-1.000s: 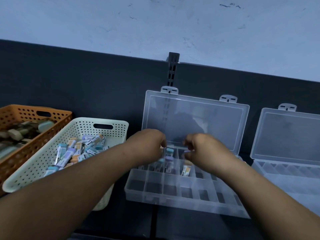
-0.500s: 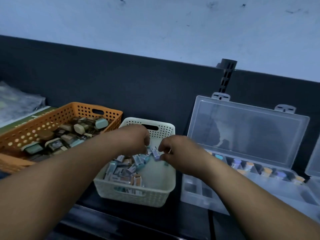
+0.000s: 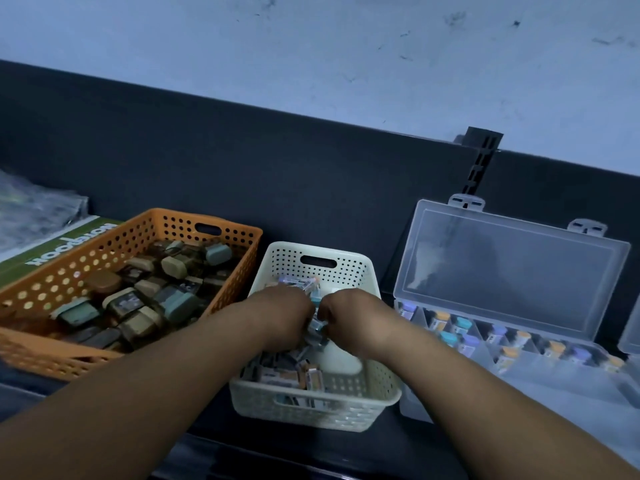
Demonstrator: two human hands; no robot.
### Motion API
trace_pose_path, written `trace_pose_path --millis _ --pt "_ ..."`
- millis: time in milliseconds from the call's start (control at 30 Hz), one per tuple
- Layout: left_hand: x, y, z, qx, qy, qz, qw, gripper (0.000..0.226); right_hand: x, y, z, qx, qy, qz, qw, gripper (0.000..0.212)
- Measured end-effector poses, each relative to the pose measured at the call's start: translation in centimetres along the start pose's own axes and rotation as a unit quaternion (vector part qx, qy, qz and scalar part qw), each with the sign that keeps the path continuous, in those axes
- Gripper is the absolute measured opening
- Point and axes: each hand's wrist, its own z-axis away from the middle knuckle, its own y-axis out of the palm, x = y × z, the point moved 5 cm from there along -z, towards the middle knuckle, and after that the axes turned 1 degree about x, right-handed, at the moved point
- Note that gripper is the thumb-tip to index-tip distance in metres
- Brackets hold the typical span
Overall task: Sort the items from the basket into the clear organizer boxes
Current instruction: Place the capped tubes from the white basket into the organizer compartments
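Both in the white basket (image 3: 311,410) | left hand (image 3: 280,317) and right hand (image 3: 349,318) knuckles-up, fingers buried among the small vials (image 3: 284,374), can't tell what either grips | clear box (image 3: 540,372) open just right, back row filled

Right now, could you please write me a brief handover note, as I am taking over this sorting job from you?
Left hand and right hand: both down in the white basket, fingers curled among the loose vials; a firm grip cannot be confirmed.
Done: the clear organizer box, lid open, has sorted vials in its far compartments.
Left: many vials in the basket; the near compartments look empty.
An orange basket of other items sits to the left.
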Motion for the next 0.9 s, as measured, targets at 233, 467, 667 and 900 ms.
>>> trace_pose_path --millis 233,467,667,900 --pt "2.3 -3.6 2.4 -0.14 0.009 0.064 0.988 0.021 -0.3 0.7 -1.3 0.015 0.041 0.002 0.999 0.017" --pt "5.4 -4.9 3.9 -0.192 0.0 0.277 0.942 0.026 0.5 1.4 -2.6 0.04 0.047 -0.031 0.998 0.018" --pt "6.3 -4.2 3.9 -0.199 -0.018 0.366 0.909 0.027 0.3 2.1 -2.2 0.105 0.078 -0.047 0.99 0.008" --pt "5.9 -5.6 3.9 -0.22 -0.016 0.475 0.852 0.02 -1.4 -2.6 -0.2 -0.091 0.059 -0.254 0.961 0.003"
